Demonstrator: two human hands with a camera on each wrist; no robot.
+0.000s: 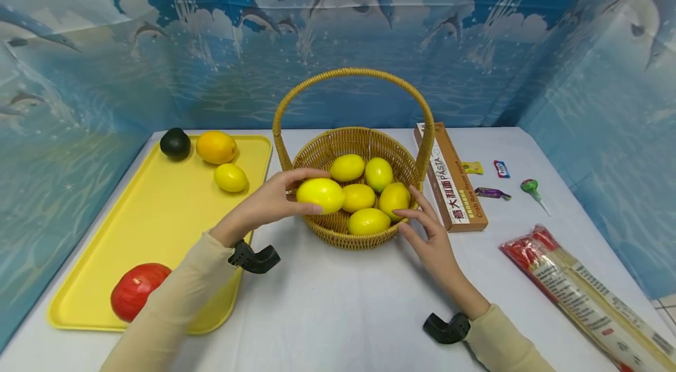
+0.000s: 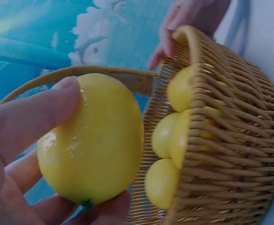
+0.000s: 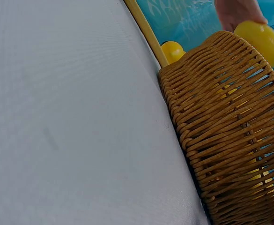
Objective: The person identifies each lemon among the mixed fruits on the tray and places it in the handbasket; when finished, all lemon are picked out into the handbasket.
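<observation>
My left hand (image 1: 269, 199) holds a yellow lemon (image 1: 320, 195) between thumb and fingers, over the left front rim of a wicker basket (image 1: 348, 241). Seen from the left wrist, that lemon (image 2: 92, 138) has a small green stem end. Inside the basket lie several more lemons (image 1: 358, 198). At the basket's right front rim is my right hand (image 1: 430, 243), its fingers loosely spread over the edge beside a lemon (image 1: 394, 200). Whether those fingers press on the rim is hard to tell. The basket's tall handle (image 1: 351, 72) stands upright.
To the left, a yellow tray (image 1: 185, 213) bears an avocado (image 1: 175, 144), an orange-yellow fruit (image 1: 216, 147), another lemon (image 1: 230, 178) and a red fruit (image 1: 138, 290). On the right are a pasta box (image 1: 451, 178), small candies (image 1: 493, 193), a lollipop (image 1: 530, 187) and packaged noodles (image 1: 586, 296).
</observation>
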